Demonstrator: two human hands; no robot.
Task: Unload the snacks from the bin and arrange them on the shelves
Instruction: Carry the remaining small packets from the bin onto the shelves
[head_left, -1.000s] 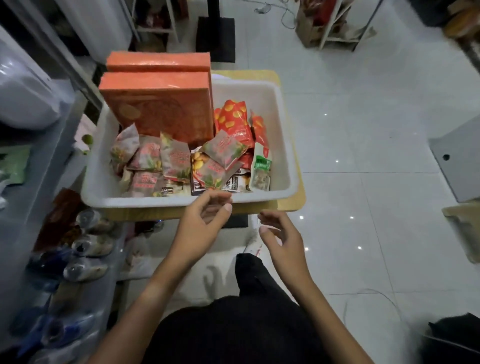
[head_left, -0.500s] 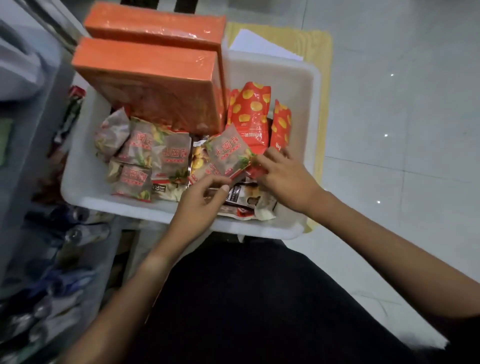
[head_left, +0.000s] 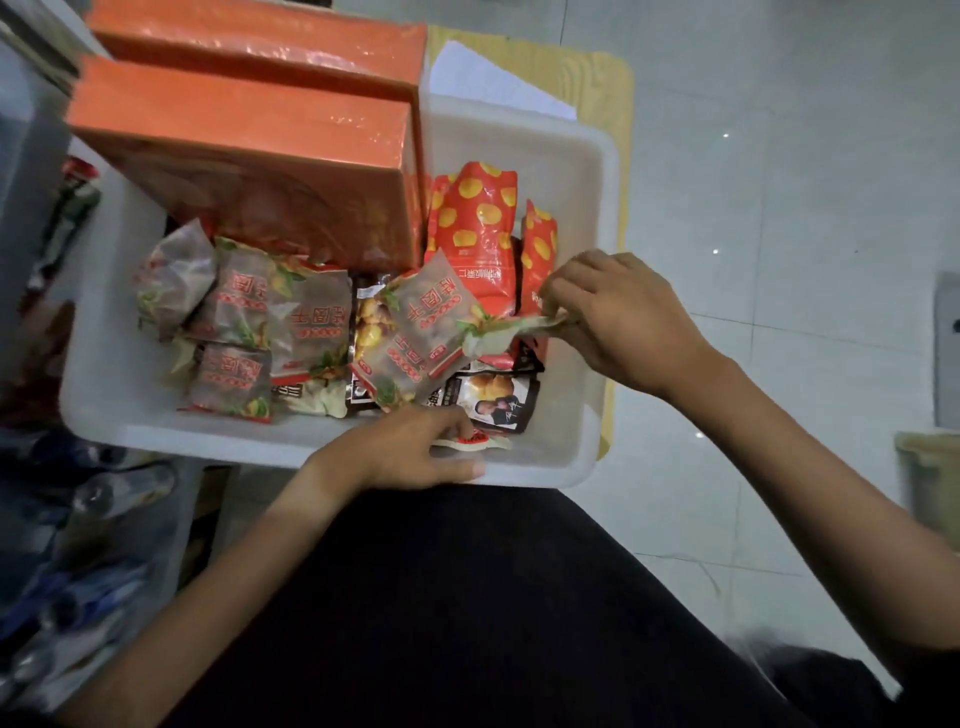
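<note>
I see the brown snack packet (head_left: 415, 332) now lifted at one end: the right hand (head_left: 618, 322) pinches its crimped edge between thumb and curled fingers, where half a second ago that hand only lay across the packets with its fingers on them. The packet tilts up toward the right hand, its lower end resting on the other packets between my two hands.

The left hand (head_left: 410, 449) has dropped back toward the near wall of the white bin (head_left: 571, 457). Its fingers curl round a small flat packet with red print (head_left: 475, 440), which lies just inside that wall; before, this hand was reaching further in among the brown packets. I cannot tell how firmly it holds the small packet, as the fingers cover most of it.

Just beyond the left hand lies a dark packet with a printed picture (head_left: 493, 397). Beyond the right hand's fingers stand the red bags with yellow spots (head_left: 475, 228), upright against one another. To the left of both hands a cluster of brown packets (head_left: 249, 322) lies heaped, unchanged from before. Further off, past all the packets, two orange boxes (head_left: 249, 135) fill the far left part of the bin.

The view sits closer to the bin than a moment ago. Under the bin's right side shows a yellow board (head_left: 608, 93), and the pale tiled floor (head_left: 779, 182) lies to the right of the right hand.
</note>
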